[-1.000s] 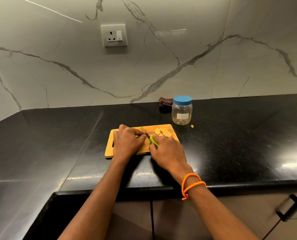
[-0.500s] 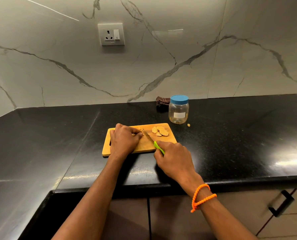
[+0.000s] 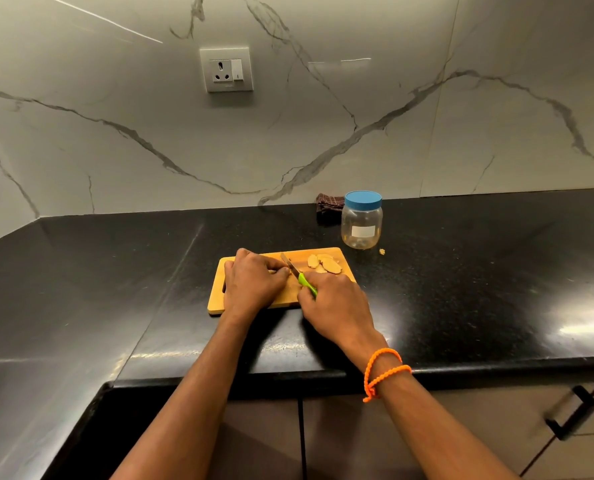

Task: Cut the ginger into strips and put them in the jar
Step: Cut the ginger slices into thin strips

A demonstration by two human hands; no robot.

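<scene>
A wooden cutting board (image 3: 342, 258) lies on the black counter. Several pale ginger slices (image 3: 325, 264) rest at its far right corner. My left hand (image 3: 252, 284) presses down on the board, fingers curled over a ginger piece that is mostly hidden. My right hand (image 3: 337, 306) grips a knife with a green handle (image 3: 306, 283); its blade (image 3: 287, 263) points away from me, right beside my left fingertips. A clear plastic jar (image 3: 362, 221) with its blue lid on stands behind the board's right corner.
A small ginger scrap (image 3: 381, 251) lies on the counter (image 3: 479, 278) beside the jar. A dark folded cloth (image 3: 329, 206) sits against the marble wall behind the jar. A wall socket (image 3: 226, 69) is above. A cabinet handle (image 3: 572, 415) is below the counter's edge.
My right hand slid back towards me with the knife and then forward again, in a cutting stroke. My left hand stayed on the ginger piece. The camera shifted slightly.
</scene>
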